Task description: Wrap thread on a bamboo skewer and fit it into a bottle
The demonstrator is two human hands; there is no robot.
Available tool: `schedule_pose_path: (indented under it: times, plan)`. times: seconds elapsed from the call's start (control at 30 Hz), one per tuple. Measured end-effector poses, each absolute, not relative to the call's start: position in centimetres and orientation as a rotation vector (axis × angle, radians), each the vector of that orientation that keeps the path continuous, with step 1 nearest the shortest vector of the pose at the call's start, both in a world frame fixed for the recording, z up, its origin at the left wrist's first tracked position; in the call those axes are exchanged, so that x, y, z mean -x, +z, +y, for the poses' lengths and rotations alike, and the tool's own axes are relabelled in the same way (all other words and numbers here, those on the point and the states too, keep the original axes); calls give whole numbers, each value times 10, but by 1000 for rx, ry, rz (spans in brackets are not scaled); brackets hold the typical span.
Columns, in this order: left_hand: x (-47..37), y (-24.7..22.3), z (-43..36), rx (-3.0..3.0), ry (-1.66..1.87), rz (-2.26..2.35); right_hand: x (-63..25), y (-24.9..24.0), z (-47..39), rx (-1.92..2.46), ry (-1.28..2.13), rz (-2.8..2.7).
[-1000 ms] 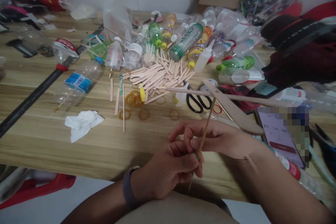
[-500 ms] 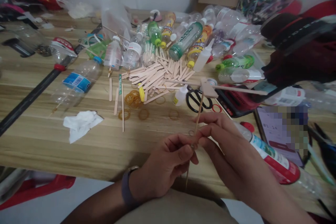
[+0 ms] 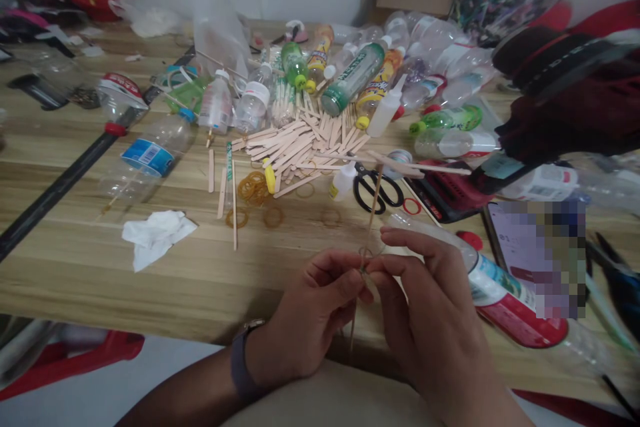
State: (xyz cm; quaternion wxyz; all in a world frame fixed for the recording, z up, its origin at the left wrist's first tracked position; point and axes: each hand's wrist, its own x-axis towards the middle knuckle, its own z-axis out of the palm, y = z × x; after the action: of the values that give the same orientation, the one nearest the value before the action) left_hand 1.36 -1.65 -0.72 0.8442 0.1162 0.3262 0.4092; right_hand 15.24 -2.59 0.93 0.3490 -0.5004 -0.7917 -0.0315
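Thin brown wooden stick (image 3: 375,203), topped by a flat pale-wood crosspiece (image 3: 440,167), slants nearly upright above the wooden surface (image 3: 200,300). The left hand (image 3: 313,313) pinches it; the right hand (image 3: 435,307) has fingertips there too, exact hold unclear.

Wood-grain table (image 3: 75,287): craft sticks (image 3: 295,147) heaped mid-frame, rubber bands (image 3: 253,188) just below; crumpled tissue (image 3: 157,237) left; bottles (image 3: 453,118) upper right; phone (image 3: 517,233) right.

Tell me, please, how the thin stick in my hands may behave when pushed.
The thin stick looks straight, so it probably feels stiff. Being slender, it might snap under force. It could also tip top-heavy, as a long wooden strip crosses its upper end.
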Motion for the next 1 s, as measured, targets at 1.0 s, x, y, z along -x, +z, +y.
schedule_pose_path:
  times: [1.0]
  plan:
    - [-12,-7,-11,-243,818,704,-175,16,-22,1107,-57,-2185]
